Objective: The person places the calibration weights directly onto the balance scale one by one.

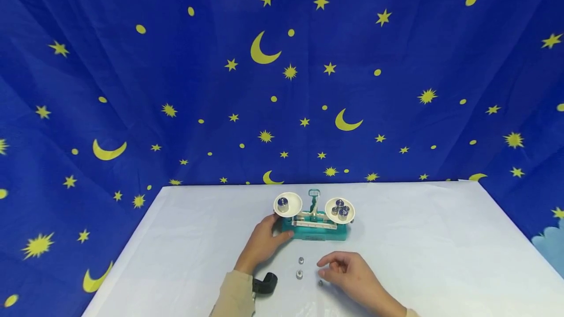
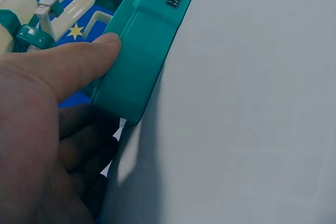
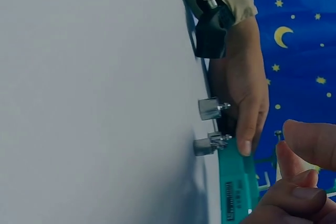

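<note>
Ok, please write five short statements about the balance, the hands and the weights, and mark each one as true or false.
1. The left hand touches the balance. True.
2. One weight is in the left pan. True.
3. The right pan holds no weights. False: the right pan holds several weights.
4. The right hand touches the balance. False: the right hand is apart from it.
5. Three small weights are on the table. True.

Left hand (image 1: 262,240), thumb (image 2: 86,62) outstretched — right hand (image 1: 352,274), loosely curled
</note>
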Demonstrator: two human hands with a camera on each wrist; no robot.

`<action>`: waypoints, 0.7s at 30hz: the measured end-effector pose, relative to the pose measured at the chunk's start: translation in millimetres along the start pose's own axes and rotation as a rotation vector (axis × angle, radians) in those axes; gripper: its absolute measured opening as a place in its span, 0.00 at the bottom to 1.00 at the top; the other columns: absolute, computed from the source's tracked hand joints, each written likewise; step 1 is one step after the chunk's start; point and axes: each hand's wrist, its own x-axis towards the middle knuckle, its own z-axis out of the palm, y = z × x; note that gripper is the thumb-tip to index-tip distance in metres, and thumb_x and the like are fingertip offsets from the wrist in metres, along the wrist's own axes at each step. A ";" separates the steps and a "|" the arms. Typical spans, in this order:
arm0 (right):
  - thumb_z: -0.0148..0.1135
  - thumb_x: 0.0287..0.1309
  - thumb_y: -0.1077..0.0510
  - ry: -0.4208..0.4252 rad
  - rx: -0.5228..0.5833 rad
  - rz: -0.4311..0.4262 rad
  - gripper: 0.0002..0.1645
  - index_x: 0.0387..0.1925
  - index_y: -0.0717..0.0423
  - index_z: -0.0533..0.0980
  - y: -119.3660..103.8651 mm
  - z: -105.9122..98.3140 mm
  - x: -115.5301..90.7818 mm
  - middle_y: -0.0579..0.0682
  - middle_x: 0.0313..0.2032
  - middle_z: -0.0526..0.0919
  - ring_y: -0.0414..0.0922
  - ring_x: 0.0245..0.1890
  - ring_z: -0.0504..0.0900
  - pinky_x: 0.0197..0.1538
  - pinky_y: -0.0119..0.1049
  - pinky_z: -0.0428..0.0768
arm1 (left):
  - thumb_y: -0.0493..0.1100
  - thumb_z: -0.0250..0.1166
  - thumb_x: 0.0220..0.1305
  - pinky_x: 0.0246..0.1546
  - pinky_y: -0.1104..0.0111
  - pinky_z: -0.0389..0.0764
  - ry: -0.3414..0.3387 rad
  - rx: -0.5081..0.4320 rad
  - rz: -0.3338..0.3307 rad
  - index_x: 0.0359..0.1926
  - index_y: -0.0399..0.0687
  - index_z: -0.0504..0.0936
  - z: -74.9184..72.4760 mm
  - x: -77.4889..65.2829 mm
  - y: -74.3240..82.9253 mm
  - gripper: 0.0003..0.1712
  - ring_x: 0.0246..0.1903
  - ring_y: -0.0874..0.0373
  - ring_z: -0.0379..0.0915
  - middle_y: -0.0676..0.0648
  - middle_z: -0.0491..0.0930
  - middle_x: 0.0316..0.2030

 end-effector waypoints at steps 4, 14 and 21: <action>0.71 0.57 0.59 -0.035 0.044 0.033 0.15 0.43 0.65 0.83 6.2 2.0 1.0 0.43 0.21 0.72 0.34 0.19 0.67 0.21 0.23 0.66 | 0.53 0.70 0.63 0.70 0.46 0.63 0.000 -0.004 0.001 0.69 0.33 0.69 0.9 0.6 -1.5 0.42 0.68 0.39 0.64 0.33 0.70 0.66; 0.72 0.56 0.59 -0.045 0.064 0.051 0.14 0.42 0.64 0.83 12.7 5.7 2.0 0.43 0.21 0.72 0.35 0.20 0.67 0.22 0.24 0.66 | 0.53 0.71 0.63 0.70 0.45 0.64 0.003 0.003 0.024 0.69 0.32 0.69 -1.1 -1.2 1.2 0.42 0.68 0.38 0.65 0.32 0.71 0.66; 0.72 0.55 0.60 -0.060 0.018 0.051 0.13 0.41 0.62 0.84 13.4 5.1 0.9 0.43 0.20 0.72 0.36 0.19 0.66 0.22 0.24 0.65 | 0.53 0.70 0.63 0.70 0.47 0.64 0.001 0.006 0.019 0.69 0.32 0.69 -1.0 -0.3 1.2 0.41 0.68 0.39 0.65 0.33 0.71 0.66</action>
